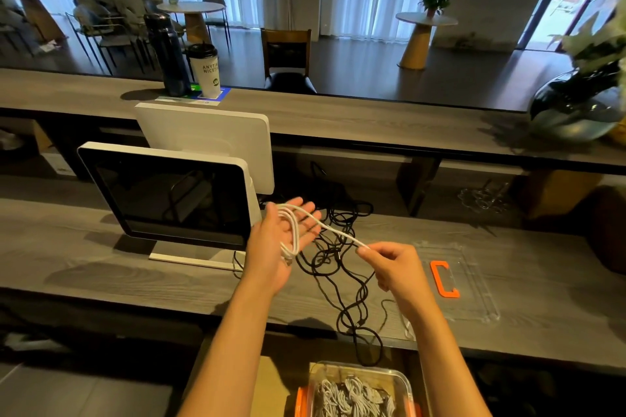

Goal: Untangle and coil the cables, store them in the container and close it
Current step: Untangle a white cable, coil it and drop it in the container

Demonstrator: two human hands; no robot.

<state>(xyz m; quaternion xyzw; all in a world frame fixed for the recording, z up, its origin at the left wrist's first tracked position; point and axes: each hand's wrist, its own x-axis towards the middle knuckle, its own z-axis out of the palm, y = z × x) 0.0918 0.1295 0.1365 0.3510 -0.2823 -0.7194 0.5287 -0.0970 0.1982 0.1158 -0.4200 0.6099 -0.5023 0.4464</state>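
Grey wood desk [101,247] | left hand [281,247] flat open, white cable [294,230] looped over palm | right hand [389,264] pinches its free end at 3 o'clock | I'd keep loops even, tail taut | container [403,379] at 6 o'clock, uncovered.

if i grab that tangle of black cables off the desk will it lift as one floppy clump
Probably floppy: the black cables lie in loose, sagging loops on the desk. Likely one clump, since the strands cross repeatedly. One loop hangs over the desk edge, so it may trail and snag.
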